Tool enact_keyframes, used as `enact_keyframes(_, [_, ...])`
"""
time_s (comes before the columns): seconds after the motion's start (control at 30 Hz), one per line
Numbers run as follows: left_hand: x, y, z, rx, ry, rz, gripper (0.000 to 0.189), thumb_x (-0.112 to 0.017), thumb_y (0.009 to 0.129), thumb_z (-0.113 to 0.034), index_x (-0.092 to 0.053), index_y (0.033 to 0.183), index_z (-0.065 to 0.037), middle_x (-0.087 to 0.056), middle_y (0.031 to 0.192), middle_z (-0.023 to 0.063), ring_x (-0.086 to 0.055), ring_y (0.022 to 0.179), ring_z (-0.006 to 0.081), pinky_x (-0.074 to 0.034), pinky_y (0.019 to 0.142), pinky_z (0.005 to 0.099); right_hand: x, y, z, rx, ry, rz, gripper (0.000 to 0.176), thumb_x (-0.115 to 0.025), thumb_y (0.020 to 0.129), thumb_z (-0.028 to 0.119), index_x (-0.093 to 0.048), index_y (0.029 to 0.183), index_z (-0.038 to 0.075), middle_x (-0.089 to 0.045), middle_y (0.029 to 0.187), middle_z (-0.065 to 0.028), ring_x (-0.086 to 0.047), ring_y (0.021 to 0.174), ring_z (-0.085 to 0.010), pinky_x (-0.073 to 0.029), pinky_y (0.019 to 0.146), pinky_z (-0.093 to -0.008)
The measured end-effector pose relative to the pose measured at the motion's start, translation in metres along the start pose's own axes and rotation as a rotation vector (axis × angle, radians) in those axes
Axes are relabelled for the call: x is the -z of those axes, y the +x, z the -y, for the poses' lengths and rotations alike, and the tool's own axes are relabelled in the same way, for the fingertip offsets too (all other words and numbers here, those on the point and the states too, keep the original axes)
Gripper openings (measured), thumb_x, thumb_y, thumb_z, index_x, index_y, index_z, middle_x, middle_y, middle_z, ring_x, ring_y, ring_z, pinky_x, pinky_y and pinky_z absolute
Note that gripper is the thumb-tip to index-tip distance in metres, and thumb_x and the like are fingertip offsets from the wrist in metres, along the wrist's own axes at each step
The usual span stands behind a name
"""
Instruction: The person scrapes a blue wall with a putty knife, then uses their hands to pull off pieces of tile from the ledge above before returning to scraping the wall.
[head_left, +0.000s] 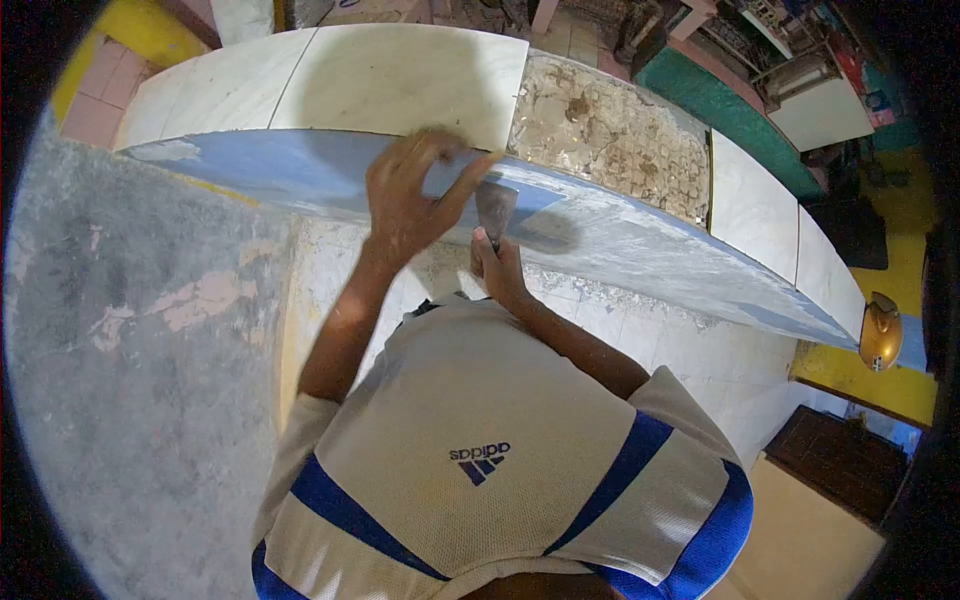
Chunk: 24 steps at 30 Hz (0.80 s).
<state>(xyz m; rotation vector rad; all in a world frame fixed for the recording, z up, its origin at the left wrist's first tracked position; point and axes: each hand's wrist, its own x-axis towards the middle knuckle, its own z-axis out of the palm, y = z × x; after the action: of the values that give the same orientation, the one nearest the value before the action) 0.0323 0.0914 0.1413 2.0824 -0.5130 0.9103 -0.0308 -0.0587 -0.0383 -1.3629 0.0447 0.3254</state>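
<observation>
My right hand (500, 270) is closed round the handle of a putty knife (497, 205), whose flat metal blade points up against the blue-painted side of a low wall (610, 238). To its left, my left hand (415, 195) is raised at the wall's top edge, thumb and fingers apart with nothing between them. The thumb tip lies close to the corner of a white marbled tile (400, 85); whether it touches cannot be told. Right of that tile, a bare patch of rough mortar (612, 125) shows on the wall top.
More white tiles (752, 195) cover the wall top further right. A golden rounded object (881, 332) sits at its right end. Cluttered shelves and a white panel (820, 112) stand beyond. A worn grey surface (140, 380) lies at left, and a dark brown item (838, 450) at lower right.
</observation>
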Motion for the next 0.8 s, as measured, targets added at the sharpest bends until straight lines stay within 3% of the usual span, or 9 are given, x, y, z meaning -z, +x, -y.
enact_keyframes(0.03, [-0.002,0.021,0.003,-0.177,0.04,0.022,0.025,-0.078,0.082,-0.027,-0.068,0.092,-0.007,-0.07,0.09,0.0063,-0.067,0.082,0.023,-0.053,0.07,0.0352,0.002,0.004,-0.002,-0.008,0.02,0.014,0.047,-0.053,0.101,0.039,-0.044,0.065,0.01,-0.04,0.055,0.0043,-0.038,0.05,-0.0081,-0.03,0.047,-0.0295])
enact_keyframes(0.13, [-0.011,0.058,0.011,-0.521,0.142,0.354,0.034,-0.072,0.084,-0.04,-0.069,0.094,-0.008,-0.07,0.101,0.0073,-0.064,0.1,0.0269,-0.052,0.088,0.0393,0.003,0.004,0.003,0.033,-0.005,0.017,0.045,-0.053,0.101,0.037,-0.044,0.067,0.01,-0.041,0.056,0.0039,-0.037,0.05,-0.0078,-0.03,0.047,-0.0289])
enact_keyframes(0.23, [-0.023,0.069,0.04,-0.488,0.21,0.678,0.032,-0.073,0.082,-0.041,-0.07,0.097,-0.013,-0.067,0.114,0.0033,-0.059,0.115,0.0249,-0.049,0.099,0.0407,0.011,0.003,0.009,0.039,0.053,0.037,0.042,-0.052,0.101,0.035,-0.045,0.069,0.009,-0.042,0.057,0.0031,-0.038,0.05,-0.0082,-0.03,0.047,-0.0289])
enact_keyframes(0.33, [-0.025,0.082,0.05,-0.537,0.152,0.8,0.032,-0.072,0.082,-0.04,-0.071,0.098,-0.013,-0.066,0.114,0.0038,-0.057,0.118,0.0272,-0.048,0.1,0.0414,0.021,0.001,0.017,0.066,0.061,-0.014,0.042,-0.052,0.101,0.034,-0.046,0.069,0.008,-0.043,0.057,0.0024,-0.039,0.05,-0.009,-0.032,0.047,-0.0293])
enact_keyframes(0.37, [-0.028,0.085,0.049,-0.609,0.112,0.785,0.032,-0.07,0.084,-0.041,-0.071,0.098,-0.012,-0.067,0.114,0.0039,-0.058,0.115,0.0272,-0.048,0.1,0.0411,0.023,0.0,0.021,0.084,0.043,-0.046,0.042,-0.052,0.101,0.034,-0.045,0.069,0.008,-0.043,0.057,0.0022,-0.039,0.05,-0.0093,-0.033,0.047,-0.0295])
enact_keyframes(0.4, [-0.03,0.088,0.046,-0.679,0.072,0.767,0.033,-0.068,0.086,-0.042,-0.071,0.097,-0.011,-0.068,0.113,0.0039,-0.059,0.113,0.0271,-0.048,0.099,0.0407,0.023,0.0,0.025,0.062,0.045,-0.068,0.046,-0.049,0.103,0.036,-0.038,0.066,0.011,-0.034,0.057,0.0021,-0.03,0.049,-0.0098,-0.026,0.047,-0.029])
enact_keyframes(0.53, [-0.042,0.087,0.054,-0.794,0.063,0.719,0.033,-0.067,0.087,-0.042,-0.072,0.097,-0.011,-0.069,0.112,0.0035,-0.06,0.108,0.0264,-0.047,0.098,0.039,0.041,0.0,0.024,0.073,0.027,0.024,0.045,-0.05,0.102,0.037,-0.04,0.067,0.01,-0.037,0.057,0.0021,-0.034,0.05,-0.0099,-0.028,0.047,-0.0293])
enact_keyframes(0.7, [-0.031,0.093,0.054,-0.706,0.11,0.815,0.037,-0.077,0.078,-0.037,-0.07,0.104,-0.012,-0.066,0.117,0.0058,-0.055,0.117,0.0315,-0.048,0.098,0.0423,0.059,0.004,0.034,0.069,0.01,0.113,0.044,-0.054,0.101,0.038,-0.046,0.07,0.008,-0.042,0.058,0.0023,-0.04,0.052,-0.0094,-0.033,0.048,-0.03])
enact_keyframes(0.8, [-0.042,0.093,0.05,-0.712,0.073,0.835,0.038,-0.078,0.078,-0.037,-0.071,0.105,-0.01,-0.065,0.119,0.0075,-0.054,0.118,0.0341,-0.047,0.1,0.0436,0.063,0.002,0.044,0.045,-0.018,0.11,0.045,-0.05,0.103,0.037,-0.037,0.068,0.012,-0.034,0.061,0.004,-0.03,0.051,-0.0083,-0.025,0.049,-0.0278])
